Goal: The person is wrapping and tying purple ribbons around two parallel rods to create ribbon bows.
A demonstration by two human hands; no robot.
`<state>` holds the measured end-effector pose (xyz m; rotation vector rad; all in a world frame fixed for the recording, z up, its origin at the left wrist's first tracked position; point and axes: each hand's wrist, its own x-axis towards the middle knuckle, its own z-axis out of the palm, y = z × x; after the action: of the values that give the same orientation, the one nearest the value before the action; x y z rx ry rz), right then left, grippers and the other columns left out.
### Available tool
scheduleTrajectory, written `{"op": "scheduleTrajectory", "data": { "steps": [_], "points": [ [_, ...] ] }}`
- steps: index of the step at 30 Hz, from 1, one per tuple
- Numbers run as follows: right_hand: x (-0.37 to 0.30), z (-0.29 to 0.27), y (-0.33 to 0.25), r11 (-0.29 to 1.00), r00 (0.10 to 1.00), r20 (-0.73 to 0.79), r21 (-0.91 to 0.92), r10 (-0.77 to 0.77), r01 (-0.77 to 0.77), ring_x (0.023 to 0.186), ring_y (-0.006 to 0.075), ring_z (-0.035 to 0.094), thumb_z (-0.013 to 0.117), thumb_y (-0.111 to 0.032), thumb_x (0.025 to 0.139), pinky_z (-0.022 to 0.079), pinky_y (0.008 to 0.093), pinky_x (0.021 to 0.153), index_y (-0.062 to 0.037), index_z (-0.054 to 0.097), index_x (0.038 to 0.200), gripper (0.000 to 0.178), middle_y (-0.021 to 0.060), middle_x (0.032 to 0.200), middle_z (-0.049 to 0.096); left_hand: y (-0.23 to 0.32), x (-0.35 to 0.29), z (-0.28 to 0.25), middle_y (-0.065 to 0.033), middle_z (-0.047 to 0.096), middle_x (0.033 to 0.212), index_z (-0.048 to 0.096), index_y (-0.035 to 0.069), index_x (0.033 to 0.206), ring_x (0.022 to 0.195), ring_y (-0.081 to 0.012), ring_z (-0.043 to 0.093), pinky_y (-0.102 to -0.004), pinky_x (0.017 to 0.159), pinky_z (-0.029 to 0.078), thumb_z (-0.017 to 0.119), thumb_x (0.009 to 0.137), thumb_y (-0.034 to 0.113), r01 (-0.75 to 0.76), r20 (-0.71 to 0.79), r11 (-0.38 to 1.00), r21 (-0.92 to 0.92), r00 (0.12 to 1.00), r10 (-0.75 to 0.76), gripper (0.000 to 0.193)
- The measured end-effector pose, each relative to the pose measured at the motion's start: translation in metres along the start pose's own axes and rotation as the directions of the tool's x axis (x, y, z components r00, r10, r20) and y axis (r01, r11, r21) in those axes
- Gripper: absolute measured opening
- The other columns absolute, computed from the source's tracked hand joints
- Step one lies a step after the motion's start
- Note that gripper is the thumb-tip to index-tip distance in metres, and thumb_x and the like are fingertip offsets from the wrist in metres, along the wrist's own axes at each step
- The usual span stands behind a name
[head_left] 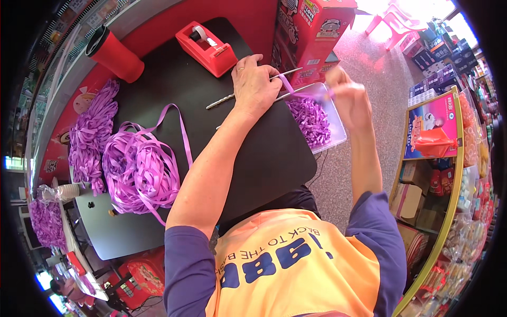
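Note:
Over the far right part of the black table (253, 158), my left hand (255, 84) is closed on a thin metal rod (219, 101) with a twisted end. A second metal rod (296, 91) runs beside it, partly hidden under my left wrist. Purple ribbon (285, 82) passes round the rods and stretches toward my right hand (348, 100). That hand is blurred by motion, its fingers curled at the ribbon. Below them, a white plastic tub (338, 129) at the table's right edge holds many short purple ribbon pieces (309, 122).
A loose purple ribbon heap (140, 169) and a ribbon bundle (92, 134) lie at the left. A red tape dispenser (208, 47) and red tumbler (119, 55) stand at the far side. A red carton (317, 37) rises behind the tub; shelves (433, 174) line the right.

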<state>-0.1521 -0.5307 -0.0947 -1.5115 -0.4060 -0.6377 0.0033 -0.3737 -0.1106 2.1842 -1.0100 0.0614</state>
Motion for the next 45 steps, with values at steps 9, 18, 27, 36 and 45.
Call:
{"op": "scheduleTrajectory", "data": {
  "steps": [9, 18, 27, 36, 45],
  "points": [
    [0.109, -0.021, 0.080, 0.914, 0.944, 0.138, -0.328, 0.298, -0.240, 0.095, 0.0167, 0.055, 0.028, -0.040, 0.104, 0.040, 0.0287, 0.093, 0.0009, 0.069, 0.109, 0.058, 0.0060, 0.095, 0.060, 0.001, 0.000, -0.003, -0.0158, 0.052, 0.130, 0.075, 0.008, 0.083, 0.127, -0.0330, 0.041, -0.0448, 0.109, 0.028, 0.068, 0.069, 0.020, 0.001, -0.032, 0.999, -0.035, 0.999, -0.002, 0.020],
    [0.060, -0.033, 0.136, 0.770, 0.834, 0.182, -0.522, 0.521, -0.367, 0.102, 0.0161, 0.055, 0.029, -0.036, 0.103, 0.041, 0.0319, 0.093, 0.0026, 0.059, 0.118, 0.051, 0.0058, 0.101, 0.060, -0.004, 0.000, 0.002, -0.0140, 0.052, 0.130, 0.074, 0.009, 0.082, 0.127, -0.0319, 0.040, -0.0447, 0.108, 0.028, 0.070, 0.069, 0.019, -0.013, -0.048, 0.999, -0.045, 0.999, 0.011, 0.017],
    [-0.038, 0.009, 0.057, 0.711, 0.760, -0.159, -0.275, 0.630, -0.647, 0.109, 0.0183, 0.056, 0.035, -0.041, 0.102, 0.040, 0.0330, 0.098, 0.0042, 0.063, 0.112, 0.054, 0.0102, 0.112, 0.064, -0.004, 0.008, -0.003, -0.0188, 0.055, 0.123, 0.073, 0.005, 0.087, 0.118, -0.0334, 0.050, -0.0379, 0.100, 0.039, 0.059, 0.078, 0.014, 0.006, -0.207, 0.898, -0.440, 0.972, -0.108, 0.019],
    [-0.024, 0.019, 0.035, 0.731, 0.695, -0.281, 0.039, 0.662, -0.681, 0.083, 0.0109, 0.052, 0.045, -0.039, 0.100, 0.041, 0.0274, 0.080, 0.0010, 0.069, 0.100, 0.047, 0.0047, 0.089, 0.065, 0.059, -0.020, -0.024, -0.0102, 0.059, 0.099, 0.054, 0.000, 0.102, 0.090, -0.0187, 0.060, -0.0329, 0.073, 0.051, 0.053, 0.088, 0.015, 0.735, 0.735, 0.272, -0.621, 0.666, -0.125, 0.020],
    [-0.022, 0.012, 0.041, 0.657, 0.593, -0.300, 0.191, 0.747, -0.730, 0.078, 0.0103, 0.048, 0.045, -0.051, 0.097, 0.039, 0.0251, 0.080, -0.0016, 0.073, 0.096, 0.057, 0.0002, 0.081, 0.062, 0.092, -0.054, 0.012, -0.0051, 0.037, 0.135, 0.033, 0.016, 0.129, 0.129, -0.0177, 0.030, -0.0536, 0.112, 0.005, 0.042, 0.099, 0.044, 0.560, 0.540, -0.032, -0.828, 0.780, -0.315, 0.041]
  ]
}}
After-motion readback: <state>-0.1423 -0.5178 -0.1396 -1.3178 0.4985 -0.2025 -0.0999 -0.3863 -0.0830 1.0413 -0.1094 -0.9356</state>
